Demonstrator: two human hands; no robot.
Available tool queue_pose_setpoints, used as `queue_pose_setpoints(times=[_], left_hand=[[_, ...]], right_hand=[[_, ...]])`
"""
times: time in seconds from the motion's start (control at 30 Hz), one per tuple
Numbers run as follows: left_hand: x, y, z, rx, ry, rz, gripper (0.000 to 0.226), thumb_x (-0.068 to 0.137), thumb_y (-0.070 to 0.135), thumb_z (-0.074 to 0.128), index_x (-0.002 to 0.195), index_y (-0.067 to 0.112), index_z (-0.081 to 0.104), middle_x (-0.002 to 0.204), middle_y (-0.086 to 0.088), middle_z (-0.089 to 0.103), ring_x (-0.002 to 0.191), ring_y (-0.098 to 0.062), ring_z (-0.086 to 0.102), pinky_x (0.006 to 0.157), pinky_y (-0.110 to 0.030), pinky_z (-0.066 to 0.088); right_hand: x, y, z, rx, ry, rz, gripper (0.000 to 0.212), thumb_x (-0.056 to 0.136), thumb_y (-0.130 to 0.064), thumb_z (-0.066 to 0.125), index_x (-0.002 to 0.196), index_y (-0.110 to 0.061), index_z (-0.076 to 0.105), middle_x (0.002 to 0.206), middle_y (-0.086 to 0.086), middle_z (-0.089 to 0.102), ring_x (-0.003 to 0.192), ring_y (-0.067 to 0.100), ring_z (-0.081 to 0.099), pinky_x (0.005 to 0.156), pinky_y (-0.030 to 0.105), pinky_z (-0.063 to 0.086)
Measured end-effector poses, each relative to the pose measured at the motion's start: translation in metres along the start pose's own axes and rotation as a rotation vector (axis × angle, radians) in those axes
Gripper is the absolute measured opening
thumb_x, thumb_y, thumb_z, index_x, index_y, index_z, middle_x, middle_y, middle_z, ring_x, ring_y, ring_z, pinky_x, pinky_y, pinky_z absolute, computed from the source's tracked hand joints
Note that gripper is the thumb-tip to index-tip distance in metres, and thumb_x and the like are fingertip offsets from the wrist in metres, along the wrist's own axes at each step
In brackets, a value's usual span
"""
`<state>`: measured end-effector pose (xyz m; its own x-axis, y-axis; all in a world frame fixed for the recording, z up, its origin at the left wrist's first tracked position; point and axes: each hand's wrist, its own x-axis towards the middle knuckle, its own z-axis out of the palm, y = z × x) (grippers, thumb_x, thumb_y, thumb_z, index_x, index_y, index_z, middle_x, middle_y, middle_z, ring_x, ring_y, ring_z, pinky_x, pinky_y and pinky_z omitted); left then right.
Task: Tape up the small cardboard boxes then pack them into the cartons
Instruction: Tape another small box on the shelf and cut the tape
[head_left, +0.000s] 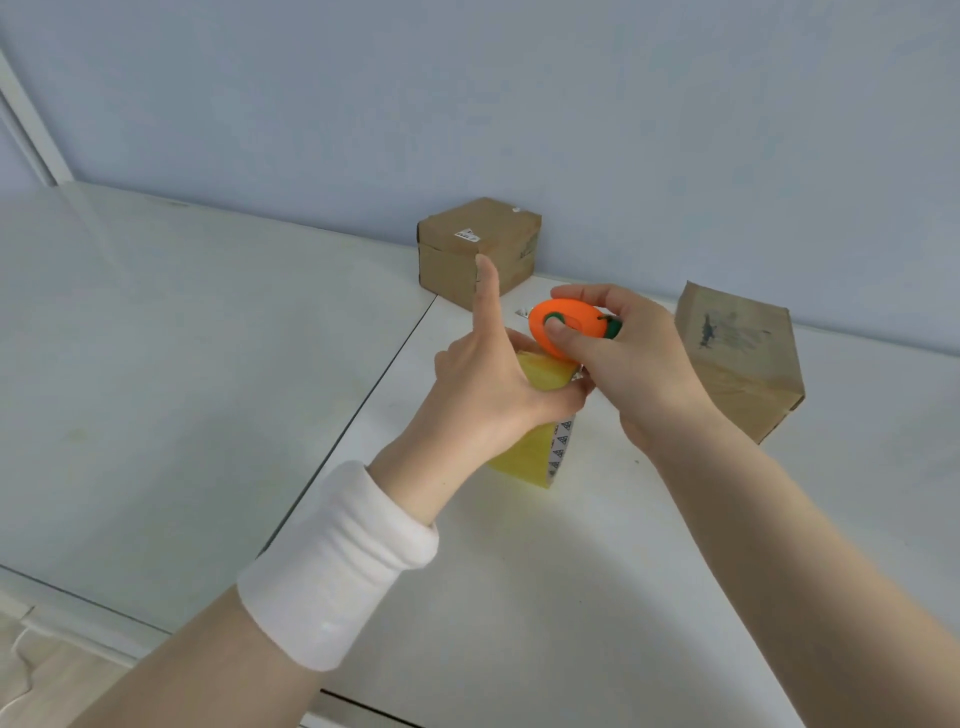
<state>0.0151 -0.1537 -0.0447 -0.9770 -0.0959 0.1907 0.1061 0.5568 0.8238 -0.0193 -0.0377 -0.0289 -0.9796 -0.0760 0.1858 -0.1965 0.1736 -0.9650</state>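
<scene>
1. A pale blue wall (519, 104) backs a white table (545, 597), whose top meets a greyer surface (156, 338) along a dark seam running away to the left.
2. Two small closed cardboard boxes stand on the table, well apart: the far box (478, 249) against the wall at the end of the seam, the right box (743, 358) tilted toward the viewer, just beyond the right wrist.
3. The left hand (483, 384), with a white wristband (337, 561) below it, grips a roll of yellow tape (524, 452) from above, one digit raised straight, the others wrapped round the roll. Whether the roll touches the table cannot be told.
4. The right hand (623, 358) clasps an orange oval cutter (558, 325), its thumb pressing the cutter's green centre.
5. The cutter sits at the top of the roll, touching the left hand's fingers, between the two boxes.
</scene>
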Motion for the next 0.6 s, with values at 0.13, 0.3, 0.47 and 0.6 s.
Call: queue_pose_setpoints(times=[0.13,0.3,0.47,0.6], left_hand=[[-0.001,0.001,0.002,-0.003,-0.023,-0.029,0.123,0.064,0.046,0.076,0.146,0.035,-0.015,0.092,0.021,0.06,0.102,-0.009,0.055,0.102,-0.037,0.04],[-0.001,0.002,0.006,0.018,-0.054,-0.027,0.125,0.064,0.048,0.077,0.146,0.034,-0.016,0.086,0.025,0.055,0.097,-0.006,0.053,0.103,-0.04,0.038],[0.003,-0.001,0.015,-0.035,-0.047,-0.049,0.124,0.064,0.051,0.077,0.148,0.03,-0.012,0.1,0.019,0.062,0.11,-0.009,0.054,0.104,-0.039,0.038],[0.005,-0.003,0.026,-0.083,-0.018,-0.049,0.122,0.066,0.049,0.077,0.149,0.026,-0.009,0.133,0.007,0.051,0.126,-0.008,0.044,0.108,-0.035,0.033]], right_hand=[[-0.002,0.004,-0.003,-0.04,0.023,-0.006,0.025,0.082,-0.013,0.07,0.087,-0.035,0.06,0.084,-0.014,0.06,0.069,-0.003,0.059,0.057,0.009,0.049],[-0.003,0.01,-0.007,-0.001,0.023,0.008,0.026,0.082,-0.009,0.069,0.087,-0.033,0.06,0.081,-0.016,0.06,0.058,-0.016,0.057,0.052,0.005,0.047],[0.0,0.012,-0.013,-0.023,0.006,0.069,0.02,0.084,-0.014,0.068,0.096,-0.028,0.062,0.091,-0.008,0.062,0.076,0.001,0.061,0.059,0.012,0.049],[0.009,0.01,-0.018,-0.332,0.005,0.109,0.026,0.09,-0.03,0.058,0.114,-0.02,0.064,0.109,-0.003,0.063,0.101,0.014,0.058,0.079,0.024,0.045]])
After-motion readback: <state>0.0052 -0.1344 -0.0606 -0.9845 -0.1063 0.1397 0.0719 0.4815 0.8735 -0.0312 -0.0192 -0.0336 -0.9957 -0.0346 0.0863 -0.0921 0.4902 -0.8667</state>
